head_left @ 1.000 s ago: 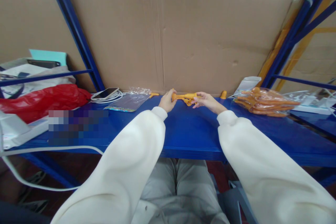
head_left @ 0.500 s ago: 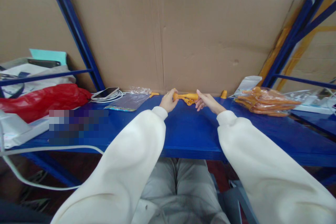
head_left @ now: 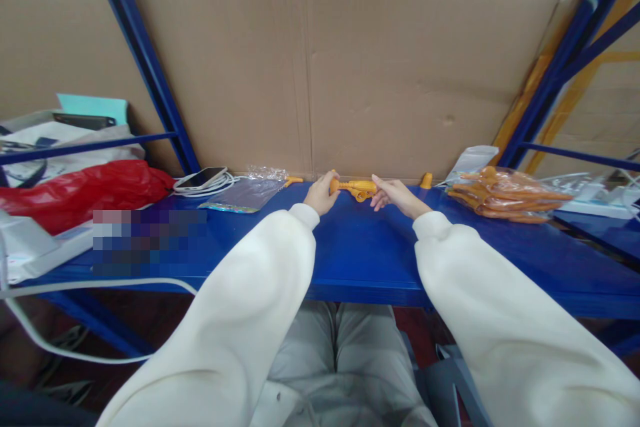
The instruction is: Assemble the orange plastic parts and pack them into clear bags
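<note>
An orange plastic toy piece [head_left: 356, 187] lies lengthwise just above the blue shelf [head_left: 350, 253], near the cardboard back wall. My left hand [head_left: 320, 194] is closed round its left end. At the right end, my right hand [head_left: 395, 193] pinches the piece with its fingertips. Both arms wear white sleeves and reach forward over the shelf.
A clear bag of orange pieces [head_left: 505, 195] lies at the right, with a small orange part [head_left: 426, 180] beside it. A clear plastic bag [head_left: 247, 191], a phone with white cable [head_left: 203, 179] and a red bag [head_left: 80, 190] sit at the left. Blue rack posts [head_left: 145, 67] flank the cardboard [head_left: 320, 80].
The right hand's fingers have shifted along the right end of the orange piece, from under it to its tip. The left hand has stayed in place.
</note>
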The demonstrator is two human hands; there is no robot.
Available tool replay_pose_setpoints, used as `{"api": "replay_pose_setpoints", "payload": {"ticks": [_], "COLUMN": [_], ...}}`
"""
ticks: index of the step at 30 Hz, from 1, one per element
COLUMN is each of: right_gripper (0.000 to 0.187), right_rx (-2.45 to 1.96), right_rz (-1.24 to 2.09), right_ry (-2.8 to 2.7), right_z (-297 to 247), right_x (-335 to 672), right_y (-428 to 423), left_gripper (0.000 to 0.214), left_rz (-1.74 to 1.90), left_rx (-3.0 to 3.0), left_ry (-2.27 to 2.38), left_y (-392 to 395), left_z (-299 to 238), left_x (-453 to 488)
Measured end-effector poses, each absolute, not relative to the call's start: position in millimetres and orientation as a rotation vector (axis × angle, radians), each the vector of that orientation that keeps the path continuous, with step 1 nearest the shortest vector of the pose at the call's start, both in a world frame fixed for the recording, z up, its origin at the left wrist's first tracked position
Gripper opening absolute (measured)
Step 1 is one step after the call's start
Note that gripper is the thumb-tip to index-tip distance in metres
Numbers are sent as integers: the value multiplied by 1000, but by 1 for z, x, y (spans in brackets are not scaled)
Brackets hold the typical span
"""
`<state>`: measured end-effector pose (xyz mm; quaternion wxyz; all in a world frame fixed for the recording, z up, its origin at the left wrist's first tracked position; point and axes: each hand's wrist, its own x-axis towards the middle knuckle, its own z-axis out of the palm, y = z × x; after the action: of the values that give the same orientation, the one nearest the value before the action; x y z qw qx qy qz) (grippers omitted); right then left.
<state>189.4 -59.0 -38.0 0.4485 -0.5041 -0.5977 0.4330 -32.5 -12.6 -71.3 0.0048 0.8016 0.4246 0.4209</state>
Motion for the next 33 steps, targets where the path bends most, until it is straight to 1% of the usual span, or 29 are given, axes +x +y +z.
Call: {"api": "replay_pose_setpoints", "payload": {"ticks": [9,14,16,17,20,22,27,31,33], "right_gripper": [61,64,61,56,30,21,20,16,19], "right_rx": [-1328,-1369,-1366,-1346,-1227,-1165,-1156,-1184,-1192], "right_rz": [1052,1049,1067,1073,1064,1041,1008,1023,1031], "right_ry": [-1489,-1481,-1461,-1452,-1462,-1481,-1503,-1484,-1469], "right_z": [-37,-39,-39,-40,-43,-45,-47,-44,-43], "right_x": [186,188,190,191,193,193,193,192,191], "right_y": [-63,-59,-57,-56,-55,-54,-52,-53,-54], "left_gripper": [34,33,33,33,33,33,34,35,35], "left_rz": [1319,1319,1324,1326,1328,1330,1347,1317,1296], "left_rx": [2568,2555,2533,2521,2491,2479,2487,2481,2481], "left_ry": [1306,1281,1293,1307,1347,1356,1331,1342,1352], "left_y": [-13,-13,-14,-14,-15,-15,-12,-14,-16], "left_z": [-72,-71,-71,-71,-70,-70,-71,-70,-69], "left_x": [-33,-32,-32,-32,-34,-35,-35,-35,-34]}}
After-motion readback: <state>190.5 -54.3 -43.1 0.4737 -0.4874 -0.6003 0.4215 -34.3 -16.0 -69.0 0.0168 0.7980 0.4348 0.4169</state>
